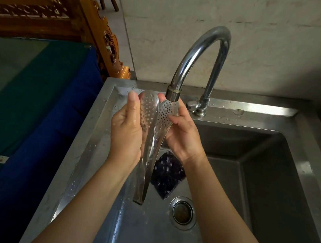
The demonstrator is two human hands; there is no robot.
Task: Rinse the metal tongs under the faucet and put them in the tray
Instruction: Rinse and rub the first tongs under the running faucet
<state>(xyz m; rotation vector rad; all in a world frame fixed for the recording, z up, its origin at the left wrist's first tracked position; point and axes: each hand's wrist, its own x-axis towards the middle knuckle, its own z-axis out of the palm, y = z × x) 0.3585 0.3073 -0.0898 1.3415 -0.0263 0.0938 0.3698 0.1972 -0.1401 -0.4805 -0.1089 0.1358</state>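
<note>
- Stainless sink (pixel 268 144) lying below a grey wall, water running from the faucet (pixel 200 54).
- Metal tongs (pixel 149 132) standing upright over the basin, perforated heads under the stream.
- Left hand (pixel 126 130) gripping the tongs' arms; right hand (pixel 183 136) cupping one head.
- Tongs likely handling stiff, springy, wet and slippery; gripping the arms mid-length looks safest.
- Tray not showing.

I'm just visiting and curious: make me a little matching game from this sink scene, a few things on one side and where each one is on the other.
Things:
1. metal tongs
2. faucet
3. dark scrub pad
4. drain

Places:
A. lying on the sink floor behind the tongs
B. held between both hands
C. round opening in the sink floor
D. arching over the sink, water running

Pairs: 1-B, 2-D, 3-A, 4-C
</note>
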